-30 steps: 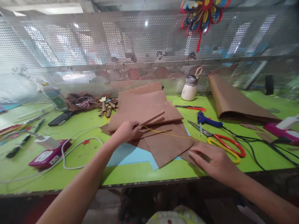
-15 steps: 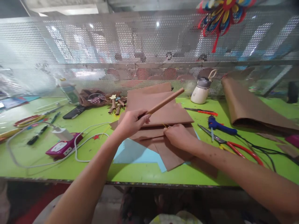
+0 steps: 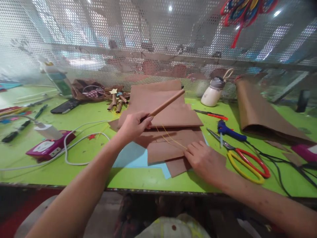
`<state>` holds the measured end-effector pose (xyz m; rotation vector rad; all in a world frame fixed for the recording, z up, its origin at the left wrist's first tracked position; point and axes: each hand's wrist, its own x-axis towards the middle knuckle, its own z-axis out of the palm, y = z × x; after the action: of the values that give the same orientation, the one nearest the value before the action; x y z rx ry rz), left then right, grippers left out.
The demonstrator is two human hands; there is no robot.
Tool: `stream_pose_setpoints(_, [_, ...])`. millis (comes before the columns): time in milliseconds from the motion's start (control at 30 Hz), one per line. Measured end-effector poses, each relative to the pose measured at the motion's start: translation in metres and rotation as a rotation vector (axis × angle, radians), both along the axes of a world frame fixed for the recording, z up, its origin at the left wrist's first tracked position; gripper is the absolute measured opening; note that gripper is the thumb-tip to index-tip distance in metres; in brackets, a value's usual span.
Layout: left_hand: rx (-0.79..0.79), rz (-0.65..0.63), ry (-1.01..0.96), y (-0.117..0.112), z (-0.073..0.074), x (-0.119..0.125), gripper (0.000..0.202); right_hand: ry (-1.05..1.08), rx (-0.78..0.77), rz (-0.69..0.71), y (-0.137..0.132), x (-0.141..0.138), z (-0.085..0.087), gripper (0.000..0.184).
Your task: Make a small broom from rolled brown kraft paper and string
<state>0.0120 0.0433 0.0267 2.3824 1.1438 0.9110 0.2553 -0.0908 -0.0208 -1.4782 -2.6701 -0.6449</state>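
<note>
The tabletop (image 3: 136, 183) was bright green and worn along its front edge. Beyond its back edge stood a perforated screen (image 3: 158, 33), and a red and blue ornament (image 3: 247, 16) hung up on the right. Near the back edge, right of the middle, was a white flask (image 3: 210, 95) with its grey lid on, so I couldn't see inside. Toward the back left corner stood a spray bottle (image 3: 59, 81), green showing in its lower part, beside a brown bundle (image 3: 78, 87) with checked cloth (image 3: 95, 93) in it. At the middle lay brown paper (image 3: 158, 102), partly over a blue sheet (image 3: 133, 156). Above the paper, the left hand (image 3: 135, 125) had its fingers wrapped round a brown tube (image 3: 168, 103) that slanted up toward the back edge. The right hand (image 3: 206, 160), nearer the front edge, had its fingers pinched on yellow thread (image 3: 177, 142) running toward the left. Scissors (image 3: 255, 158) lay to its right.
</note>
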Motion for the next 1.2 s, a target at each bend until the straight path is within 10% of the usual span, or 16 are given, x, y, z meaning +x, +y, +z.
stream_pose_setpoints(400, [-0.022,0.043,0.085,0.004,-0.007,-0.004,0.026,0.709,-0.019,-0.1,0.001,0.049,0.011,0.017])
stream_pose_setpoints(700, [0.003,0.084,0.013,0.003,-0.002,-0.007,0.026,0.68,-0.361,-0.184,0.059,0.059,0.018,0.021])
stream_pose_setpoints(1200, [0.018,0.086,0.047,-0.01,0.004,-0.003,0.026,0.683,-0.568,-0.254,0.047,0.047,0.006,0.018])
